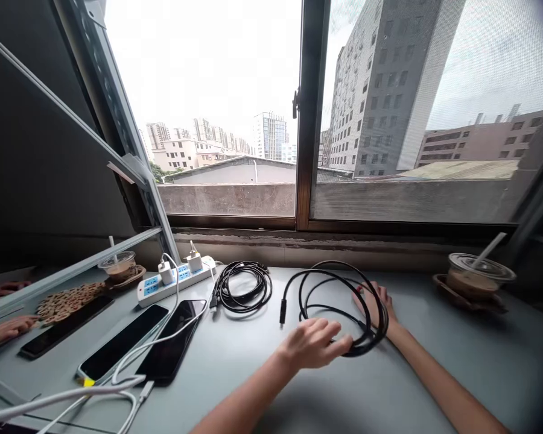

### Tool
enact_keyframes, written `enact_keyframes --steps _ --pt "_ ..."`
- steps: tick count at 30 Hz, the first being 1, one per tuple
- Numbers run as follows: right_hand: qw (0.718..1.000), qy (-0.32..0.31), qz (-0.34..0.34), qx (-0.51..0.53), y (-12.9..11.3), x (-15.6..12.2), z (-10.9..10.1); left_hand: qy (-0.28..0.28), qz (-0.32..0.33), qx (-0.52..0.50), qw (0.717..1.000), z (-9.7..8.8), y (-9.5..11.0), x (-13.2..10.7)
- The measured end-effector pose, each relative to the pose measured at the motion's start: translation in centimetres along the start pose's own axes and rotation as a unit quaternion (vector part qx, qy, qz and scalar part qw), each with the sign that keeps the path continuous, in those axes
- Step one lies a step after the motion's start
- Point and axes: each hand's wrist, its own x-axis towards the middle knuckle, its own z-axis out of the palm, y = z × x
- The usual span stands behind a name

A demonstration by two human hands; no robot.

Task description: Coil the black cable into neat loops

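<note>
A black cable (305,289) hangs in loose loops above the table, one plug end (283,311) pointing down on the left. My left hand (314,343) grips the lower part of these loops, its fingers curled at the bundled strands. Behind the right side of the coil, my right hand (377,302) rests low near the tabletop with its fingers apart; loops cross in front of it and partly hide it. To the left lies a second black cable (244,308), coiled into a ring with its connectors at the side.
A white power strip (151,295) holds plugged-in chargers. Phones (176,343) and white charging cables (127,358) lie at left. An iced drink cup (475,280) stands at right. Beyond a metal frame (151,187), another person's hand (11,328) rests near small wooden pieces (67,301).
</note>
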Motion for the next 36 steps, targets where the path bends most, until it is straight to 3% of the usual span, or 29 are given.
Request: enact_keyframes --steps 2,5,9,12,16,20,26,31,36 --pt "1.000 0.001 -0.003 -0.004 0.0 0.0 0.1 -0.149 0.022 -0.035 0.988 0.8 1.1 -0.4" --pt "1.000 0.005 -0.001 -0.008 0.0 0.1 0.2 -0.327 0.005 -0.087 0.941 1.3 1.9 -0.6" --pt "1.000 0.014 -0.002 -0.005 -0.1 0.1 0.1 -0.422 -0.087 -0.183 0.884 1.2 1.5 -0.5" --pt "1.000 0.020 -0.004 0.001 -0.2 0.1 0.1 -0.438 -0.135 -0.200 0.866 1.4 1.3 -0.5" --pt "1.000 0.024 -0.002 0.016 0.0 0.2 0.3 -0.451 -0.133 -0.206 0.858 2.3 1.4 -0.8" --pt "0.999 0.025 -0.001 0.039 0.3 0.2 0.7 -0.438 -0.114 -0.183 0.873 2.8 1.8 -1.2" --pt "0.992 0.028 -0.023 0.118 1.0 0.5 0.7 -0.420 -0.083 -0.169 0.888 2.1 2.9 -1.1" --pt "0.976 0.036 -0.045 0.209 1.6 1.0 0.2 -0.376 -0.140 -0.172 0.900 1.8 2.9 -0.8" --pt "0.974 0.021 -0.060 0.219 1.4 0.7 0.2 -0.361 -0.182 -0.173 0.898 1.7 2.2 -0.7"
